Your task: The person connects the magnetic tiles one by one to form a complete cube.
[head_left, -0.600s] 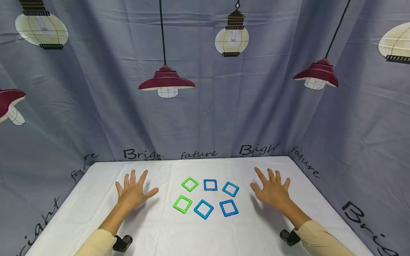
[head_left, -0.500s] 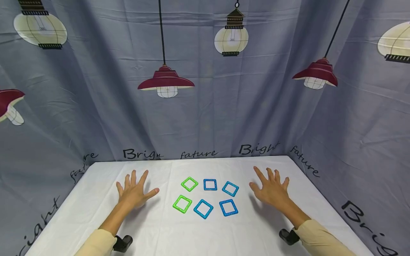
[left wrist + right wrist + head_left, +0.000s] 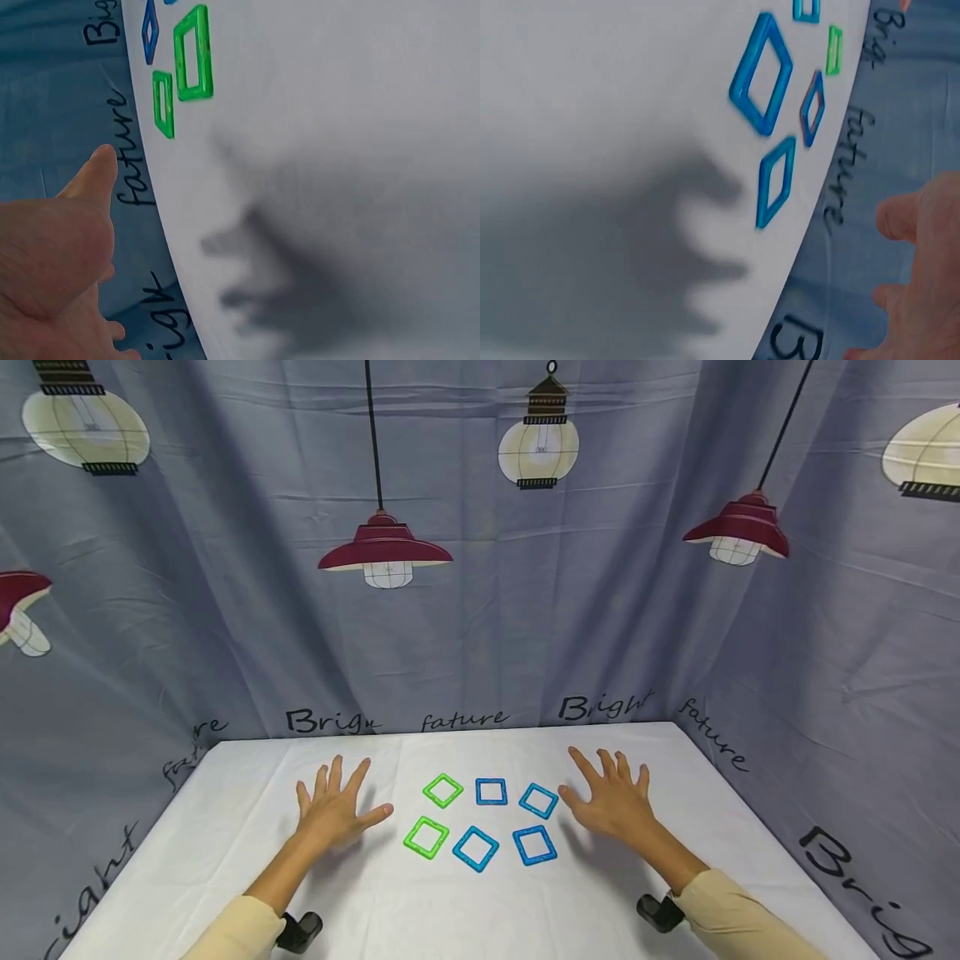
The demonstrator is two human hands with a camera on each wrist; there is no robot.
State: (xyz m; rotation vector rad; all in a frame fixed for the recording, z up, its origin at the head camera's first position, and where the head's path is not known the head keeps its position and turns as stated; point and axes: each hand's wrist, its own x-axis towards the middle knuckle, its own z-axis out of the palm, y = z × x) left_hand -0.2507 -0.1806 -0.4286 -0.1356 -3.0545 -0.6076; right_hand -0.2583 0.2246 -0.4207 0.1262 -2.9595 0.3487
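Observation:
Two green square frames lie flat at the left of a loose group on the white table, a far one [image 3: 453, 798] and a near one [image 3: 439, 846]. Several blue square frames sit to their right, among them a near middle one [image 3: 467, 862], a near right one [image 3: 542, 861] and a far right one [image 3: 532, 812]. Left of the group my left hand [image 3: 333, 814] hovers above the cloth, fingers spread, thumb toward the green frames. My right hand [image 3: 615, 803] hovers opposite, also spread, its thumb tip overlapping the far right blue frame's edge in the head view. Both hands hold nothing.
A white cloth [image 3: 420, 918] covers the table. Behind and at both sides hangs a grey-blue curtain [image 3: 480, 643] printed with lamps and lettering. A dark wrist-worn device [image 3: 300, 932] shows at the left sleeve, another dark device [image 3: 660, 912] at the right.
Both hands have moved inward toward the frames, the left hand to the right and the right hand to the left. The frames lie as before; the head view has shifted slightly.

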